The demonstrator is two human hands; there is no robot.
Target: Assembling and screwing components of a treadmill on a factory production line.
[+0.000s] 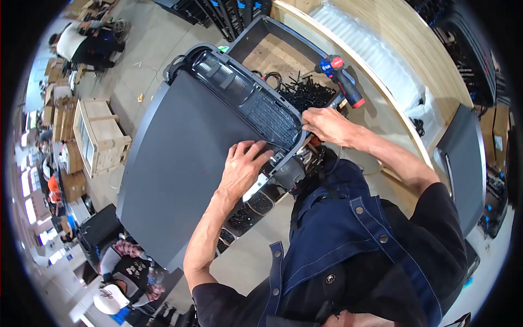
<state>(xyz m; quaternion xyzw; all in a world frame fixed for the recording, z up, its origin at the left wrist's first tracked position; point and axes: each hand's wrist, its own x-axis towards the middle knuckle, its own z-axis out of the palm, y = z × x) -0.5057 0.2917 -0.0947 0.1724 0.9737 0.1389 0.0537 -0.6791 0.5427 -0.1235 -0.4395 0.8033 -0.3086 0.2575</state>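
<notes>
A long black housing (234, 90) with a ribbed inside and a shiny clear part lies along the edge of a large dark grey panel (185, 147). My left hand (242, 166) rests at the near end of this edge, fingers bent down over the frame. What its fingertips grip is hidden. My right hand (327, 125) pinches at the housing's near right corner; the thing between its fingers is too small to make out. A thin dark cable runs between the two hands. Below them sits a dark rounded part (289, 173).
Beyond my right hand, a blue, black and red cordless drill (342, 79) lies on a grey bin's edge. The bin (253, 32) holds many black screws or small parts. A wooden crate (101, 136) stands on the floor at left. A co-worker in a white cap (111, 298) is lower left.
</notes>
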